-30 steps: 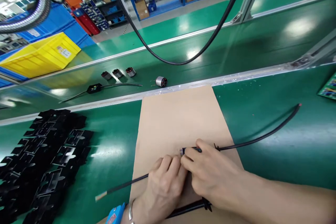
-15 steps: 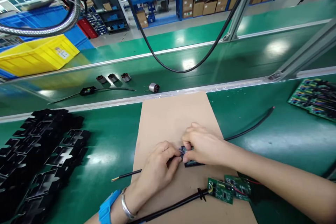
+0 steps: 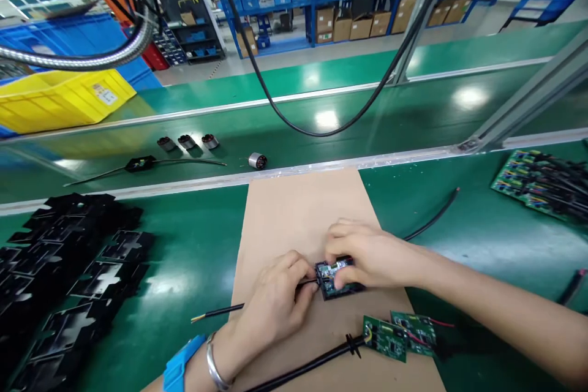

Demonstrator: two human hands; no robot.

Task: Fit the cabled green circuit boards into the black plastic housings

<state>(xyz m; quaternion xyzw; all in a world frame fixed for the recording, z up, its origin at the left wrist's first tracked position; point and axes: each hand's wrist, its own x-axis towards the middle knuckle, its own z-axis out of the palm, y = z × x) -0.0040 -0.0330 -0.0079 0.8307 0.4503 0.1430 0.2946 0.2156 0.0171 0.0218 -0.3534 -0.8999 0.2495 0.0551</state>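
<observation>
The left hand point(image 3: 278, 291) pinches the cable point(image 3: 220, 312) beside the box point(image 3: 342, 294); the right hand point(image 3: 362, 251) clamps the box. A straight, slack cable should spare the board point(image 3: 328, 272) strain.

Over there, mid-frame, a cardboard sheet point(image 3: 303, 202) lies on the bench point(image 3: 184, 275), a case point(image 3: 329, 285) on it, left hand point(image 3: 278, 291) at the case's left, right hand point(image 3: 365, 251) over it. Housings point(image 3: 92, 278) crowd the lower left; a bin point(image 3: 68, 104) sits behind, upper left. Circuit boards point(image 3: 523, 180), probably, are heaped at the right edge.
</observation>
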